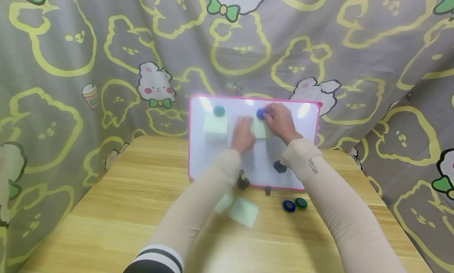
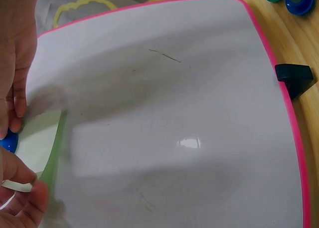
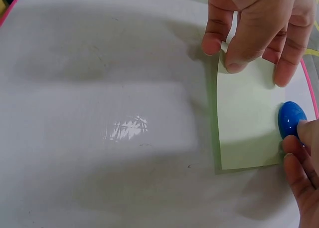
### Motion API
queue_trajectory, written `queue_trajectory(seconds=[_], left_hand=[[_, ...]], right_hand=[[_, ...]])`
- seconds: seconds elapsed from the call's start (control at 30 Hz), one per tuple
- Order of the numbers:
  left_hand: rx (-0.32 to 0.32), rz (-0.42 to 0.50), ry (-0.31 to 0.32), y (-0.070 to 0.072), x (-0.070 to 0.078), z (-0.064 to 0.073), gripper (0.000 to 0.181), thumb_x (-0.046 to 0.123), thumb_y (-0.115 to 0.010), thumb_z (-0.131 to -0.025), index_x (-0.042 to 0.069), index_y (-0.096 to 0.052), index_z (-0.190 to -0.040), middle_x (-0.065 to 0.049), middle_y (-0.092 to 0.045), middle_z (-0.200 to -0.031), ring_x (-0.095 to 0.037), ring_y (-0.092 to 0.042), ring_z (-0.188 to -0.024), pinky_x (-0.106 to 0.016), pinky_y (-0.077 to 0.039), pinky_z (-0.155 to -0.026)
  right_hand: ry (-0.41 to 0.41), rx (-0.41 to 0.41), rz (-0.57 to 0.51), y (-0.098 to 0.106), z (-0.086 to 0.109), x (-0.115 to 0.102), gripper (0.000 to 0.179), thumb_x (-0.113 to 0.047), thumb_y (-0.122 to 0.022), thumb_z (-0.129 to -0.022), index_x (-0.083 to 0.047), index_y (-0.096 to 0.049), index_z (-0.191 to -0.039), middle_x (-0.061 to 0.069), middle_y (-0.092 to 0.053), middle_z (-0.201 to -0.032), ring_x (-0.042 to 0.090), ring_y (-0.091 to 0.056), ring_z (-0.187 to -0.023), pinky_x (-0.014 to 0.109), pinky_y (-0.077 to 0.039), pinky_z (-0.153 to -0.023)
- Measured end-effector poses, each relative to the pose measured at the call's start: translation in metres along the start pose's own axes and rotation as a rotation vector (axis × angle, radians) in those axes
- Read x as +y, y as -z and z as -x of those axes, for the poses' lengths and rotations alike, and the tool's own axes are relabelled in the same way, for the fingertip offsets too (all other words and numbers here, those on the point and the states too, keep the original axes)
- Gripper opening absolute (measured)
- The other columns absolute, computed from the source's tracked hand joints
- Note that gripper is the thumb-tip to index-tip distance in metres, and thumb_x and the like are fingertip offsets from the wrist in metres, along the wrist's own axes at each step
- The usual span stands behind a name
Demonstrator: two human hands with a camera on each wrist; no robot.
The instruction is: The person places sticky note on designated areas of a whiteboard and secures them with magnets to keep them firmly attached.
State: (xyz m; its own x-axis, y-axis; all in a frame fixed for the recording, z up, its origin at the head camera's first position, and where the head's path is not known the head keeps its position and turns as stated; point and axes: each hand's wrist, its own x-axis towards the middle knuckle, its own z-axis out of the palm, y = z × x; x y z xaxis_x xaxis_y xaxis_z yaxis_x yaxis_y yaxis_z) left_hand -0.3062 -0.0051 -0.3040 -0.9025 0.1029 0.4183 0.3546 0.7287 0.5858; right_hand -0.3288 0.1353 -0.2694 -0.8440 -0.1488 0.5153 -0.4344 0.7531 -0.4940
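My left hand (image 1: 243, 136) pinches the left edge of a pale green paper note (image 3: 249, 113) on a whiteboard with a pink rim (image 1: 220, 158). My right hand (image 1: 282, 121) holds a round blue magnet (image 3: 291, 119) between thumb and fingers, over the note's top edge. In the left wrist view, the left hand (image 2: 22, 200) has the paper's edge between thumb and finger, and the blue magnet (image 2: 9, 141) shows beside the right hand's fingertips. Left of this, a second pale green note (image 1: 215, 124) hangs under a green magnet (image 1: 219, 111).
On the wooden table (image 1: 149, 194) before the board lie two pale notes (image 1: 244, 212), partly overlapping, a blue magnet (image 1: 289, 206) and a green magnet (image 1: 301, 203). Black pieces (image 1: 242, 182) stand by the board's lower edge. A patterned curtain (image 1: 142, 36) hangs behind.
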Motion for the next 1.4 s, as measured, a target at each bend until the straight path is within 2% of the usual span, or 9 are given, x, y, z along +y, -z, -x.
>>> queue_trajectory(seconds=[0.37,0.7,0.83,0.97,1.07,1.17,1.3,1.4], left_hand=[[-0.024,0.002,-0.005,0.003,-0.003,0.002,0.059,-0.005,-0.057,-0.073,0.003,-0.044,-0.130,-0.014,-0.043,-0.126,-0.024,-0.042,-0.117,-0.026,-0.028,-0.103],[-0.024,0.004,-0.015,0.011,-0.002,0.010,0.049,0.012,-0.058,-0.082,0.005,-0.044,-0.128,-0.013,-0.044,-0.122,-0.023,-0.043,-0.113,-0.028,-0.032,-0.101],[-0.029,0.010,-0.016,0.015,-0.001,0.013,0.047,0.019,-0.057,-0.085,0.006,-0.044,-0.128,-0.012,-0.044,-0.121,-0.022,-0.044,-0.112,-0.029,-0.033,-0.101],[-0.028,0.019,-0.046,0.016,-0.003,0.016,0.047,0.023,-0.056,-0.087,0.005,-0.044,-0.128,-0.012,-0.047,-0.122,-0.023,-0.044,-0.114,-0.032,-0.033,-0.101],[-0.038,0.042,-0.051,0.016,-0.005,0.018,0.047,0.025,-0.053,-0.089,0.004,-0.043,-0.130,-0.012,-0.049,-0.123,-0.023,-0.044,-0.117,-0.032,-0.031,-0.102],[-0.055,0.097,-0.019,0.017,-0.008,0.022,0.048,0.026,-0.048,-0.091,0.004,-0.041,-0.133,-0.011,-0.050,-0.126,-0.023,-0.043,-0.119,-0.033,-0.031,-0.103],[-0.080,0.170,0.026,0.019,-0.011,0.030,0.050,0.028,-0.042,-0.093,0.005,-0.037,-0.136,-0.011,-0.045,-0.134,-0.023,-0.038,-0.125,-0.034,-0.028,-0.104],[-0.086,0.190,0.022,0.023,-0.014,0.038,0.049,0.029,-0.039,-0.094,0.005,-0.038,-0.136,-0.011,-0.042,-0.137,-0.023,-0.036,-0.127,-0.033,-0.026,-0.105]], right_hand=[[-0.020,-0.031,0.014,0.003,0.004,0.002,0.025,-0.015,-0.057,-0.089,-0.003,-0.058,-0.111,0.013,-0.057,-0.106,0.028,-0.054,-0.095,0.041,-0.048,-0.081],[-0.067,-0.072,0.028,0.007,0.014,0.005,0.031,-0.027,-0.052,-0.090,-0.007,-0.055,-0.113,0.010,-0.056,-0.107,0.025,-0.055,-0.093,0.040,-0.050,-0.078],[-0.072,-0.074,0.037,0.011,0.021,0.007,0.030,-0.031,-0.048,-0.091,-0.007,-0.056,-0.107,0.009,-0.056,-0.101,0.024,-0.055,-0.090,0.040,-0.049,-0.077],[-0.055,-0.057,0.053,0.014,0.026,0.009,0.028,-0.029,-0.046,-0.091,-0.005,-0.057,-0.099,0.010,-0.057,-0.095,0.025,-0.054,-0.087,0.041,-0.048,-0.076],[-0.037,-0.051,0.048,0.016,0.032,0.013,0.025,-0.026,-0.047,-0.090,-0.004,-0.057,-0.097,0.011,-0.057,-0.094,0.026,-0.055,-0.086,0.042,-0.048,-0.075],[-0.028,-0.056,0.037,0.018,0.038,0.017,0.023,-0.025,-0.048,-0.090,-0.005,-0.057,-0.097,0.010,-0.057,-0.096,0.026,-0.055,-0.087,0.042,-0.049,-0.073],[-0.024,-0.063,0.035,0.019,0.049,0.022,0.022,-0.026,-0.050,-0.089,-0.006,-0.057,-0.097,0.009,-0.057,-0.097,0.024,-0.055,-0.086,0.041,-0.050,-0.072],[-0.040,-0.076,0.036,0.019,0.057,0.026,0.023,-0.027,-0.051,-0.089,-0.006,-0.057,-0.097,0.009,-0.057,-0.096,0.024,-0.055,-0.086,0.041,-0.050,-0.072]])
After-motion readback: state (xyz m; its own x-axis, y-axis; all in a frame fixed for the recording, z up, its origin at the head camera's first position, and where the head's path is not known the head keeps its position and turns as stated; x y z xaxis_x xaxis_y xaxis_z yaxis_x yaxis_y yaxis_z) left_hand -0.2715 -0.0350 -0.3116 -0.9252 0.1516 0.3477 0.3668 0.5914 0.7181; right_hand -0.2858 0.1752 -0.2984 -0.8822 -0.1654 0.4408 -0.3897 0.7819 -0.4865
